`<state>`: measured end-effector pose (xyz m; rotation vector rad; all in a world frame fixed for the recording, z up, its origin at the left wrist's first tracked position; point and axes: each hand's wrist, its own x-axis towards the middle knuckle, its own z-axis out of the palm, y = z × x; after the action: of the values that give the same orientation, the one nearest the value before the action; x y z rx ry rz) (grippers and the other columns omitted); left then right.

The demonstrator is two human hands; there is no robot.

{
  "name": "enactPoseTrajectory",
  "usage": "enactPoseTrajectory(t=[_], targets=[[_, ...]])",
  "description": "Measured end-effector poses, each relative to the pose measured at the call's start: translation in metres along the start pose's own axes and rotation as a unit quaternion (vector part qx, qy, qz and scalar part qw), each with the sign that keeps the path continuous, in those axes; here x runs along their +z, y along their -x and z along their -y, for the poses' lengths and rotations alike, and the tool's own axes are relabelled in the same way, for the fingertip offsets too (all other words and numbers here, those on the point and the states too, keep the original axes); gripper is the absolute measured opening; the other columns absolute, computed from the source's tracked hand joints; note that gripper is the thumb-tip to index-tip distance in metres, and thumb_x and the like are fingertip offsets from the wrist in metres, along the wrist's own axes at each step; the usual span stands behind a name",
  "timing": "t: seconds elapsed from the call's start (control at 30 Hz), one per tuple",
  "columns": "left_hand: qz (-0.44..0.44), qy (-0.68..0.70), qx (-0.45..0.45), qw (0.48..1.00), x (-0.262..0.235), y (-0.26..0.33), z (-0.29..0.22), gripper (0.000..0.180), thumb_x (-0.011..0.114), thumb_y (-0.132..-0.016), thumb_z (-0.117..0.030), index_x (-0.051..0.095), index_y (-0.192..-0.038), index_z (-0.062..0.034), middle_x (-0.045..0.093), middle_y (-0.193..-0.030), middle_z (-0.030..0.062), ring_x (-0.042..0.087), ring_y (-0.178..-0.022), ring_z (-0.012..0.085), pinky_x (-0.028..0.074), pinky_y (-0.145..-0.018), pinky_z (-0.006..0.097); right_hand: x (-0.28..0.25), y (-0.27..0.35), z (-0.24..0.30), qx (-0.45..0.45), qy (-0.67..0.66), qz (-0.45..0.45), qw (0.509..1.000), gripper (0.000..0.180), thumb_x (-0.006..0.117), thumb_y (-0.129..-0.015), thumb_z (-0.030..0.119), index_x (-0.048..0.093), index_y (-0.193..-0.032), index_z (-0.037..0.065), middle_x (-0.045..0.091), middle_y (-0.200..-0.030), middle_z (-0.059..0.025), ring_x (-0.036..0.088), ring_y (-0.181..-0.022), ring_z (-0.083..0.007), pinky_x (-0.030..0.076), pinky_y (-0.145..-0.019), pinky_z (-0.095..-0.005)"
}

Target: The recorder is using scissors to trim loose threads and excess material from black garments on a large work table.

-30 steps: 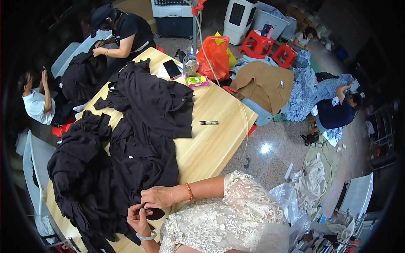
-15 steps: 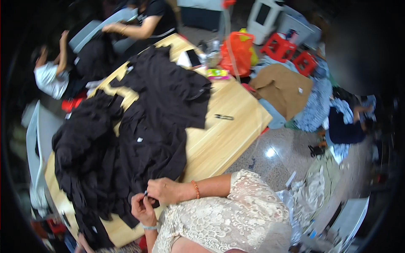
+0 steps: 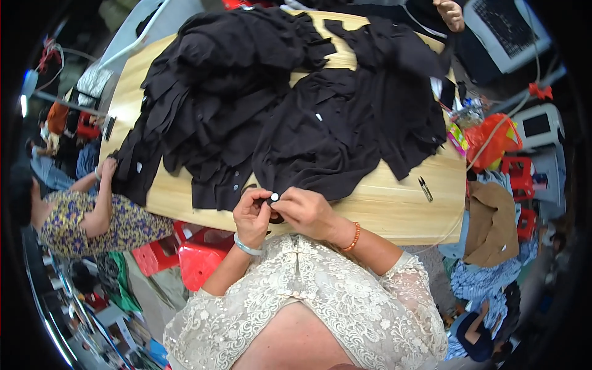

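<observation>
At the lower centre of the frame the person's left hand (image 3: 251, 216) and right hand (image 3: 306, 211) meet at the near edge of the round wooden table (image 3: 394, 206), both pinching the hem of a black garment (image 3: 333, 135) that spreads up and to the right across the tabletop. Between the thumbs sits a small white button (image 3: 274, 197), gripped against the dark cloth; the left fingers curl closed around the fold from below, the right hand presses down on it from above, so neither hand is loose. Whether a needle or thread is in play is too small to tell. A heap of more black garments (image 3: 216, 92) fills the upper left of the table, touching the one in hand. A small pair of thread snips (image 3: 425, 189) lies on bare wood at the right, well apart from both hands. At the left edge another person in a patterned top (image 3: 92, 222) reaches a hand onto the pile. The likely trouble is the button slipping from the pinch and vanishing into the folds or off the near edge, since the grip is on a tiny piece right at the rim; a tug on the pile from the left could also drag the hem out of the fingers.
</observation>
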<state>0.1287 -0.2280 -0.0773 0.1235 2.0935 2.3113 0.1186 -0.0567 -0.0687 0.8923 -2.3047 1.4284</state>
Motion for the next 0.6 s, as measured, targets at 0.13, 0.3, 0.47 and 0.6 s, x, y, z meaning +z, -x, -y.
enactPoseTrajectory(t=[0.13, 0.3, 0.47, 0.6], targets=[[-0.014, 0.05, 0.064, 0.997, -0.02, -0.008, -0.024, 0.018, 0.053, -0.088, 0.012, 0.053, -0.1, -0.001, 0.052, -0.103, 0.009, 0.061, -0.074, 0.0095, 0.055, -0.065, 0.02, -0.013, -0.005, -0.028, 0.065, 0.033, -0.012, 0.997, 0.061, 0.079, -0.06, 0.008, 0.057, -0.117, 0.008, 0.059, -0.116, -0.0127, 0.056, -0.108, -0.0329, 0.044, -0.093, -0.0415], [0.017, 0.06, 0.134, 0.989, -0.038, -0.002, -0.053, 0.022, 0.058, -0.083, 0.015, 0.053, -0.093, -0.0033, 0.053, -0.105, 0.0121, 0.063, -0.075, 0.0115, 0.056, -0.067, 0.023, -0.003, -0.004, -0.095, 0.144, 0.18, 0.09, 0.969, 0.101, 0.081, -0.06, 0.013, 0.031, -0.147, 0.011, 0.036, -0.146, -0.0148, 0.038, -0.133, -0.0327, 0.03, -0.109, -0.0467], [-0.005, 0.037, 0.164, 0.986, -0.053, -0.001, -0.062, 0.022, 0.057, -0.081, 0.017, 0.054, -0.089, -0.0037, 0.054, -0.102, 0.0132, 0.062, -0.07, 0.0116, 0.055, -0.065, 0.023, 0.012, -0.027, -0.126, 0.106, 0.187, 0.209, 0.954, 0.06, 0.072, -0.065, 0.006, 0.057, -0.123, 0.014, 0.059, -0.126, -0.0088, 0.042, -0.131, -0.031, 0.029, -0.11, -0.0461], [-0.026, -0.035, 0.15, 0.988, -0.087, -0.014, -0.043, 0.04, 0.064, -0.079, 0.009, 0.048, -0.113, -0.0042, 0.049, -0.113, 0.0115, 0.056, -0.095, 0.0147, 0.05, -0.082, 0.027, 0.024, -0.044, -0.103, 0.219, -0.058, 0.123, 0.966, 0.033, 0.06, -0.071, -0.002, 0.06, -0.104, 0.001, 0.065, -0.096, -0.0219, 0.062, -0.095, -0.0421, 0.051, -0.079, -0.0383]])
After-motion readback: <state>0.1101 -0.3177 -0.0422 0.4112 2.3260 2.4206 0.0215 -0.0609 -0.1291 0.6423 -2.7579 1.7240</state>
